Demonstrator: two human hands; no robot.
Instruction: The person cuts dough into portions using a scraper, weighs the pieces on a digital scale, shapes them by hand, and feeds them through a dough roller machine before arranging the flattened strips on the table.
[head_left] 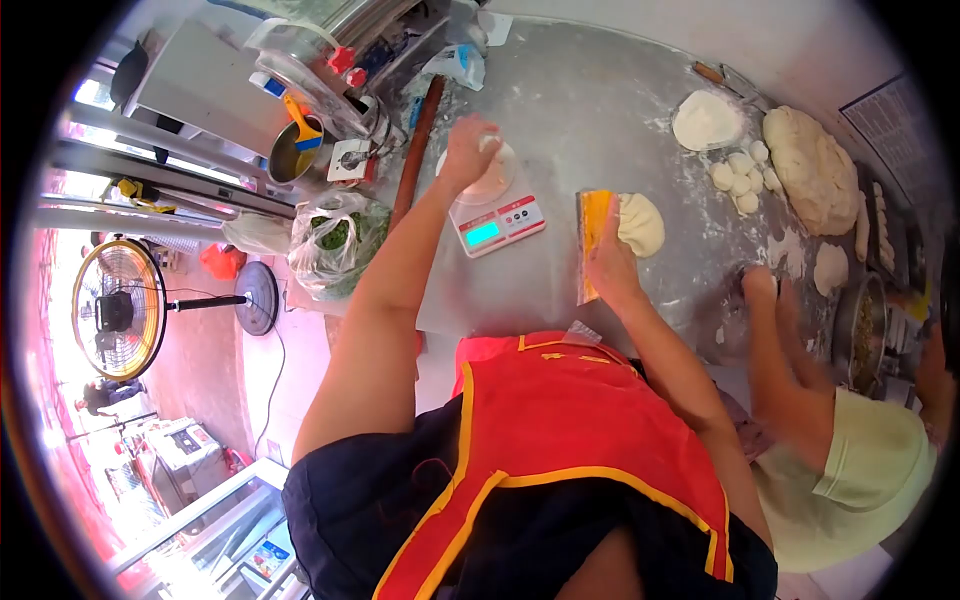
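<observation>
My left hand (468,158) is over the round white pan of a kitchen scale (500,222), its fingers curled at a small pale thing that I cannot make out. The scale's display glows blue-green. In my right hand (612,264) is a yellow scraper (594,225), held upright on the floury table. Just right of the scraper, close to my fingers, lies a rounded lump of dough (641,225).
A long brown rolling pin (416,150) and a bag of greens (338,240) lie left. At right are flour (707,120), small dough balls (739,178), a big dough mass (812,170), a filling bowl (866,325) and a co-worker's blurred hands (770,295).
</observation>
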